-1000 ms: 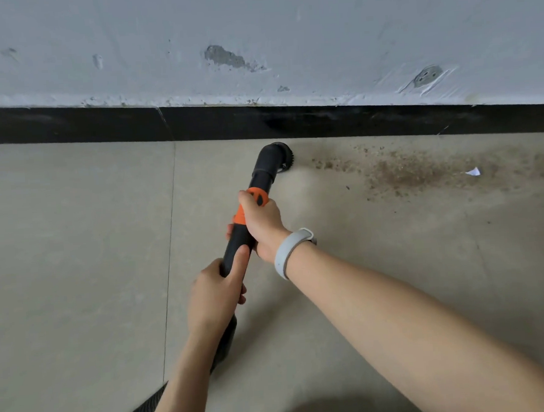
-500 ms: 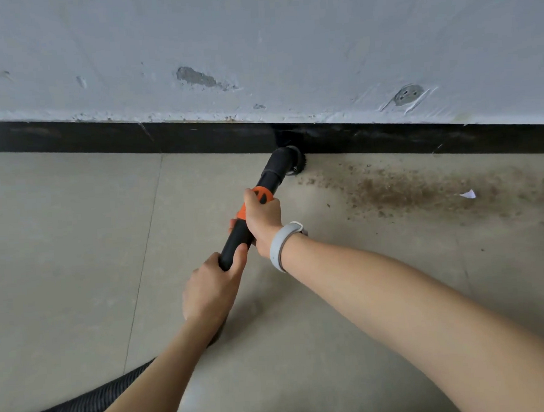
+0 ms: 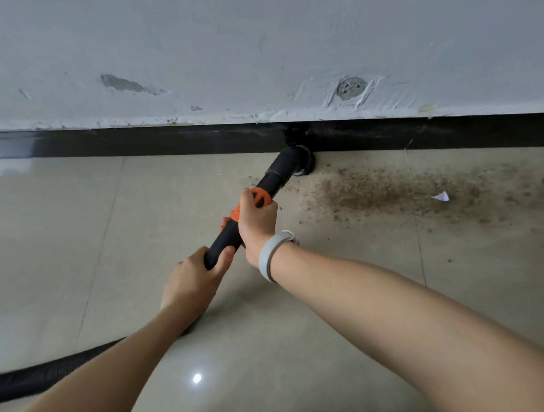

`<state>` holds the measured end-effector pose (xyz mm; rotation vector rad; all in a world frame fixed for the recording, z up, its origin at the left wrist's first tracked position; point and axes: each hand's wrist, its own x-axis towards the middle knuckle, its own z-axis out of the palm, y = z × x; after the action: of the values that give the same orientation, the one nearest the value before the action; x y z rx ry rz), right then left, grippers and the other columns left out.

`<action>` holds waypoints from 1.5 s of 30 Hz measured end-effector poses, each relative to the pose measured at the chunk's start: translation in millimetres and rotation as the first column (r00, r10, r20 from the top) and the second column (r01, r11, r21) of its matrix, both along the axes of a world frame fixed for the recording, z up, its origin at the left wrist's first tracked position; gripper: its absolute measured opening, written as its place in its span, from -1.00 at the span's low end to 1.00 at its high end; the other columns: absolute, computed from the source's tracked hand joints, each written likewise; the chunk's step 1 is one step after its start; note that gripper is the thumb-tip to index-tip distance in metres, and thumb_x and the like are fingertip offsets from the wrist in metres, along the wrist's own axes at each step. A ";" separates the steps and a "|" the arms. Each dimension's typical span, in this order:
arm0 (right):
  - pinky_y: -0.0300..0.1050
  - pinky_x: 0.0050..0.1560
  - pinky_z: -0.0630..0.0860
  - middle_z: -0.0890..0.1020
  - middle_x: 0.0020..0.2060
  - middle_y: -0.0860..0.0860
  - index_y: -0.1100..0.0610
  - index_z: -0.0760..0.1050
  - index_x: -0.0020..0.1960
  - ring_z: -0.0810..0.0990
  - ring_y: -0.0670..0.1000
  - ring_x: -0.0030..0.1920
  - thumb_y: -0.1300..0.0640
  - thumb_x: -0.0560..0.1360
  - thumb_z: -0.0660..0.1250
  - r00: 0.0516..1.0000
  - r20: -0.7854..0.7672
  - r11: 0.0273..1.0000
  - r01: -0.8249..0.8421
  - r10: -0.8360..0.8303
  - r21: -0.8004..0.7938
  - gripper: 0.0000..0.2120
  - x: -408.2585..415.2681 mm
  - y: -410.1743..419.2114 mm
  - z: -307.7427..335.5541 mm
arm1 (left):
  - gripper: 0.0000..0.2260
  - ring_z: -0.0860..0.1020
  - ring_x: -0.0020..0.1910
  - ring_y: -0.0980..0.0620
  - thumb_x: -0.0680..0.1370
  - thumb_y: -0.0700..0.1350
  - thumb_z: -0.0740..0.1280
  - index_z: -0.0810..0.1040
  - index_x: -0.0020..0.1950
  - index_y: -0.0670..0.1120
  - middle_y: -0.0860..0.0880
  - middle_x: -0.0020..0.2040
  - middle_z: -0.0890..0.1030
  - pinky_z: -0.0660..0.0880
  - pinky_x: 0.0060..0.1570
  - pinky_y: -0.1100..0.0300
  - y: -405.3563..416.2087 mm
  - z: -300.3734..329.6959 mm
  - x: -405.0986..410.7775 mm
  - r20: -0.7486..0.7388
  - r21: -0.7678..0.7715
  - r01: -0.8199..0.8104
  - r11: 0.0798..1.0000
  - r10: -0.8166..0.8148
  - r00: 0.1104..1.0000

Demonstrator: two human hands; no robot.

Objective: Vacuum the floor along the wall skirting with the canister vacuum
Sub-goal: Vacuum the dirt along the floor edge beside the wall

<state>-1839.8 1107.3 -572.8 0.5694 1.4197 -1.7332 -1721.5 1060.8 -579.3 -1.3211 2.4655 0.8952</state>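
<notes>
Both hands on vacuum wand (image 3: 225,240). Right hand (image 3: 256,221) grips it at the orange collar (image 3: 257,199), fingers curled round; left hand (image 3: 192,279) grips lower on the black tube. Brush nozzle (image 3: 301,162) sits on the floor (image 3: 75,233), touching the black skirting (image 3: 164,140). Brown dirt patch (image 3: 390,189) just right of nozzle, white paper scrap (image 3: 440,197) in it. Hose (image 3: 36,378) trails left

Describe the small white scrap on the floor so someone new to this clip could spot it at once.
Follow the black skirting to the right of the vacuum nozzle. Below it a brown dirt patch spreads over the beige floor tiles. The white paper scrap lies within that dirt, the only bright, sharp-edged piece among the crumbs.
</notes>
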 end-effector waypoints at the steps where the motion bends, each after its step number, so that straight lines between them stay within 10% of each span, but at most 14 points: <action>1: -0.21 -0.45 0.53 0.47 -0.24 0.11 0.15 0.22 0.30 0.53 0.03 -0.39 0.08 0.58 0.20 1.000 0.004 1.000 -0.007 0.007 -0.004 -0.66 -1.7 5.1 -0.5 | -0.58 0.58 -0.31 -0.14 0.54 0.24 0.15 0.46 -0.17 -0.11 -0.14 -0.33 0.61 0.51 -0.21 -0.02 5.7 -0.2 -1.3 -0.003 -0.010 -0.006 1.000 0.005 1.000; 29: -0.05 -0.36 0.52 0.44 -0.42 0.11 0.19 0.32 -0.02 0.48 0.06 -0.51 0.09 0.56 0.24 0.972 -0.009 0.972 0.234 -0.234 0.018 -0.82 -102.1 167.1 0.4 | -0.54 0.55 -0.19 -0.12 0.51 0.34 0.09 0.43 -0.15 -0.06 -0.02 -0.31 0.52 0.40 -0.24 0.11 150.2 8.8 -113.4 -0.014 -0.023 0.272 0.962 -0.272 0.962; 38: -0.07 -0.30 0.54 0.44 -0.41 0.09 0.18 0.31 -0.10 0.51 0.05 -0.49 0.08 0.56 0.21 0.998 -0.062 0.997 0.036 -0.032 0.074 -0.83 -63.2 113.0 16.3 | -0.53 0.60 -0.28 -0.06 0.48 0.34 0.10 0.46 -0.20 -0.05 -0.04 -0.33 0.61 0.55 -0.17 0.05 107.1 19.1 -62.3 -0.077 0.005 0.086 0.996 -0.085 0.993; 45: 0.10 -0.09 0.62 0.48 -0.34 0.09 0.19 0.29 0.27 0.54 0.12 -0.35 0.06 0.54 0.23 0.981 -0.067 0.982 -0.178 0.182 0.055 -0.63 -8.1 31.9 13.4 | -0.52 0.59 -0.40 -0.02 0.54 0.26 0.14 0.49 -0.22 -0.14 -0.06 -0.40 0.61 0.52 -0.23 0.06 62.8 28.6 -1.2 -0.137 0.041 -0.169 0.985 0.173 0.975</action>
<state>-1847.9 1139.2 -559.4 0.3949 1.5189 -1.5926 -1722.7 1123.6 -550.7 -1.5282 2.4583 1.0950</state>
